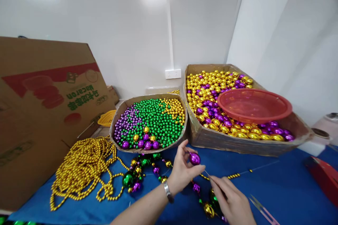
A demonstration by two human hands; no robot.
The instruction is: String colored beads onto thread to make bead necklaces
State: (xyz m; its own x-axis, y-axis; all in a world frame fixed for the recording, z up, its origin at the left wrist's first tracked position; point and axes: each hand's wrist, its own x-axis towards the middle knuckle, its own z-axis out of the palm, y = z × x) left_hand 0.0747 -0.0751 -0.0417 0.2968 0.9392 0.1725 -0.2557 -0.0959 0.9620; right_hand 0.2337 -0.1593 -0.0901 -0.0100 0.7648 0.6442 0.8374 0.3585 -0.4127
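My left hand [182, 169] pinches a large shiny purple bead [194, 158] between thumb and fingertips, just above the blue table cover [277, 190]. My right hand [232, 200] is closed on a thin needle or thread [207, 174] that points up toward the purple bead. A strand of small gold beads [233, 175] trails right from between the hands. Below my hands lies a string of big green, gold and purple beads [208, 207]. A metal watch sits on my left wrist.
A cardboard tray of small green, purple and gold beads [150, 119] stands behind my hands. At right a larger box of big gold and purple beads [211, 95] carries a red plastic bowl [255, 104]. A pile of gold bead strands [84, 168] lies left, thread snips [261, 209] right.
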